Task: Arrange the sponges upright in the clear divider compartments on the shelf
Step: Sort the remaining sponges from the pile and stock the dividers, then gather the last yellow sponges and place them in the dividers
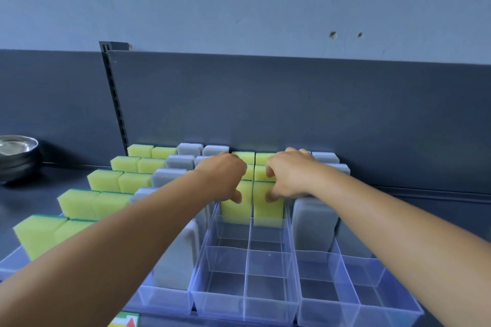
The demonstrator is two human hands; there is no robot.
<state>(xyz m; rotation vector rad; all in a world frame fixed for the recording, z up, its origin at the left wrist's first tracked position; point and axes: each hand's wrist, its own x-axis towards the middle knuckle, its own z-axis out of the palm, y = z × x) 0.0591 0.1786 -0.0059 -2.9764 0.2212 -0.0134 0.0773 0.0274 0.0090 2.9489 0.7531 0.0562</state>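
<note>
Clear divider trays (245,297) sit side by side on the dark shelf. Yellow sponges (79,203) stand upright in the left tray, grey sponges (180,162) in the one beside it. In the middle tray, my left hand (221,176) grips the top of an upright yellow sponge (235,211). My right hand (291,175) grips the yellow sponge (268,211) next to it. Both sponges stand in the third row from the back. More yellow sponges fill the rows behind. Grey sponges (313,223) stand in the right tray.
A stack of dark bowls with a metal one on top (17,154) stands at the far left on the shelf. A dark back panel (292,103) rises behind the trays. The front compartments of the middle and right trays hold nothing.
</note>
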